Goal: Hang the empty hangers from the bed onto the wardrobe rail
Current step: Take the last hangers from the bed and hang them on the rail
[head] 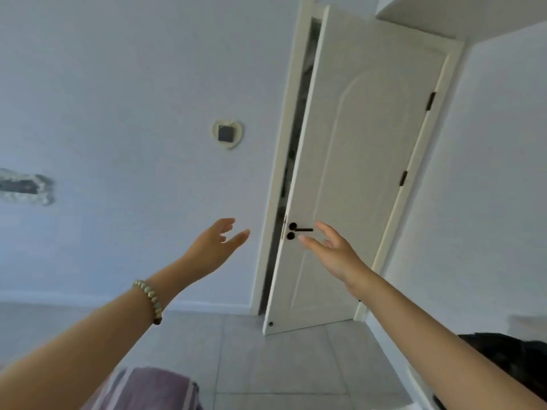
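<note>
Hangers are not in view; left hand (pixel 214 247) and right hand (pixel 331 251) reach toward the door (pixel 370 173) empty, fingers loosely spread, so turning to the bed likely comes first.

Left grip (pixel 217 242) held out forward, fingers loosely spread; right grip (pixel 331 247) likewise, alongside

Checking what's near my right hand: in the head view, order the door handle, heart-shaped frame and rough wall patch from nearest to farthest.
From the right hand:
1. door handle, right beside it, on the door.
2. heart-shaped frame, higher up and to the left.
3. rough wall patch, at the far left edge of the view.
</note>
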A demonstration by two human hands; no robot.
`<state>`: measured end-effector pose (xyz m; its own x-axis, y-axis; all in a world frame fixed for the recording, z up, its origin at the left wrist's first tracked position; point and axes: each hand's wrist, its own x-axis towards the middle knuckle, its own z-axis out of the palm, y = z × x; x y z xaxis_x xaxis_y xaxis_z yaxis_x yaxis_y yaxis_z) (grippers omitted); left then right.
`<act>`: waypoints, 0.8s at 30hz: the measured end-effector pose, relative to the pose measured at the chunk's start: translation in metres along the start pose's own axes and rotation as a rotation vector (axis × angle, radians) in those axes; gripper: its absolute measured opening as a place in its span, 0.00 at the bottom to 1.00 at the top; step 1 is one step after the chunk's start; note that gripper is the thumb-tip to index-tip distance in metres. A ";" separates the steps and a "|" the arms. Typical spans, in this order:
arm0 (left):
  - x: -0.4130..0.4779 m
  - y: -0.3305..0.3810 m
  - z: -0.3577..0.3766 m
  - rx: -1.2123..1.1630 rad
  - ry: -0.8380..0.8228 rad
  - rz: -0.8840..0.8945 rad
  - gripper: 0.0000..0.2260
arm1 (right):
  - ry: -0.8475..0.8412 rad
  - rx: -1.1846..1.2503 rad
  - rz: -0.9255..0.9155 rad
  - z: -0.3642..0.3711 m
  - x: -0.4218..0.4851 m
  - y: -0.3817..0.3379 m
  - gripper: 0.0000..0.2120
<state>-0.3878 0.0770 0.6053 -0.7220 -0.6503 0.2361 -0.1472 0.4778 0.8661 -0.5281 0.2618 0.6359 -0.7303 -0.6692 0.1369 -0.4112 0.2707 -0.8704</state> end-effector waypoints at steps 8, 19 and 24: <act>-0.059 -0.214 -0.092 0.106 0.104 -0.374 0.33 | -0.322 -0.076 0.064 0.241 0.022 0.043 0.32; -0.196 -0.448 -0.123 0.276 0.069 -0.843 0.34 | -0.637 -0.251 0.161 0.468 -0.036 0.167 0.36; -0.251 -0.531 -0.105 0.264 0.043 -1.033 0.35 | -0.731 -0.304 0.244 0.528 -0.071 0.236 0.35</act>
<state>-0.0571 -0.0757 0.1326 -0.1398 -0.8315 -0.5377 -0.8197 -0.2074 0.5339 -0.2853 0.0072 0.1712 -0.3227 -0.8201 -0.4726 -0.4933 0.5719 -0.6554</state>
